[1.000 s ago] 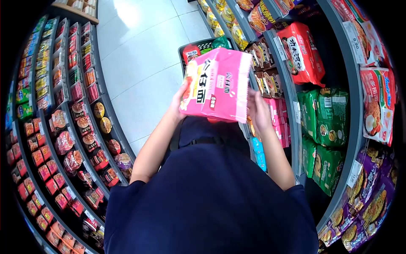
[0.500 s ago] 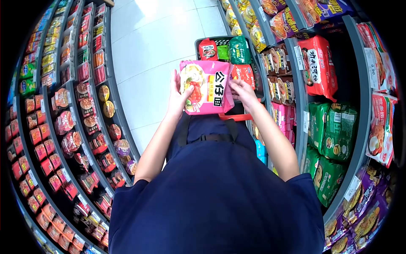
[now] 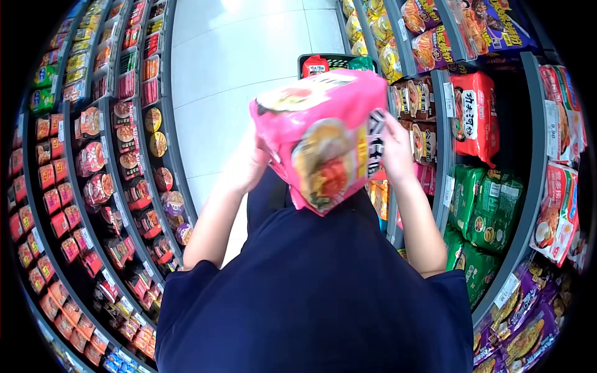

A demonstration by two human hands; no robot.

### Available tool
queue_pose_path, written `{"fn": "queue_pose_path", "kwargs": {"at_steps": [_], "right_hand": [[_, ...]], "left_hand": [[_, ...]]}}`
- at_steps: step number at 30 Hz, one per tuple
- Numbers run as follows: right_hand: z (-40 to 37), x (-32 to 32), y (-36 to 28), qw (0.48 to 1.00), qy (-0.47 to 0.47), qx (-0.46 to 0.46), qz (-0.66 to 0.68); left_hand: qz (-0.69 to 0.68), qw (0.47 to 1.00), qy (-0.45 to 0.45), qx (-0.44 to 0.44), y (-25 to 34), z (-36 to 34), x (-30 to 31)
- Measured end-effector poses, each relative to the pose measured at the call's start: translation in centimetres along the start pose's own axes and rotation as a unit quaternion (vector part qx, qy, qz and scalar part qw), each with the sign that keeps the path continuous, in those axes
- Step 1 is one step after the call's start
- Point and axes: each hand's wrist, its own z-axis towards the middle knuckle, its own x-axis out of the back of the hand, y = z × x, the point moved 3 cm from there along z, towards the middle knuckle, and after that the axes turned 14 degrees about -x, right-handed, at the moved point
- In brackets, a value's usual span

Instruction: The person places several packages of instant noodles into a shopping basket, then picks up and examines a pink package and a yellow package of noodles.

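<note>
Between my two hands is a large pink multipack of instant noodles (image 3: 329,146), held up in front of my body and slightly blurred. Its front, with a noodle picture and black lettering, faces me at a tilt, and its top side shows too. My left hand (image 3: 249,163) grips the pack's left side, fingers partly hidden behind it. On the right edge, my right hand (image 3: 397,149) is closed around the pack near the lettering. Behind the pack stands a dark shopping basket (image 3: 305,60), mostly covered, with a red packet (image 3: 315,66) and a green packet (image 3: 360,63) showing.
Shelves of cup and bowl noodles (image 3: 99,186) run along my left. On my right, close to my arm, shelves hold a red noodle bag (image 3: 474,115), green multipacks (image 3: 488,205) and purple packs (image 3: 528,323). A pale tiled floor (image 3: 211,124) lies between.
The pink noodle pack has come up closer to me and tipped, so its top side now shows. Both hands moved with it, and it covers more of the basket.
</note>
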Motion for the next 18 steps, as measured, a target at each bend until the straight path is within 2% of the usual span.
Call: {"fn": "queue_pose_path", "kwargs": {"at_steps": [2,4,6,7,9,10,11,13,14,15,17,18], "right_hand": [[1.2,-0.3,0.0,0.981,0.051,0.077,-0.171],[1.4,-0.2,0.7,0.976,0.056,0.049,-0.206],[0.8,-0.5,0.1,0.975,0.046,0.017,-0.219],[0.3,-0.7,-0.9,0.972,0.04,0.011,-0.229],[-1.3,-1.0,-3.5,0.998,-0.041,-0.021,-0.046],[-1.7,-0.4,-4.5,0.998,-0.06,0.016,-0.001],[-1.7,0.3,-5.0,0.995,-0.033,0.081,-0.038],[-1.2,1.9,-4.1,0.991,0.014,0.119,0.054],[-1.1,2.3,-3.4,0.99,0.034,0.093,0.096],[-1.0,2.7,-2.2,0.991,0.054,0.021,0.124],[-1.4,0.9,0.4,0.958,0.003,-0.088,0.274],[-1.7,-0.3,0.8,0.944,-0.056,-0.09,0.311]], "left_hand": [[-0.02,0.999,0.019,-0.023,-1.9,-0.3,-0.1],[-0.071,0.996,0.044,-0.023,-2.8,-0.1,-0.8],[-0.16,0.985,0.051,0.03,-3.0,-0.6,-1.2],[-0.196,0.973,0.095,0.07,-4.0,-0.9,-0.6],[-0.265,0.936,0.183,0.144,-6.7,-1.5,0.7],[-0.31,0.911,0.219,0.159,-7.6,-1.2,0.8],[-0.342,0.895,0.239,0.161,-8.2,-0.9,0.7],[-0.397,0.872,0.252,0.139,-7.9,0.1,0.0],[-0.419,0.862,0.254,0.126,-7.4,0.5,-0.4],[-0.438,0.854,0.257,0.112,-6.9,0.9,-0.8],[-0.453,0.854,0.24,0.085,-6.1,1.2,-1.4],[-0.446,0.865,0.217,0.075,-5.7,1.2,-1.8]]}}
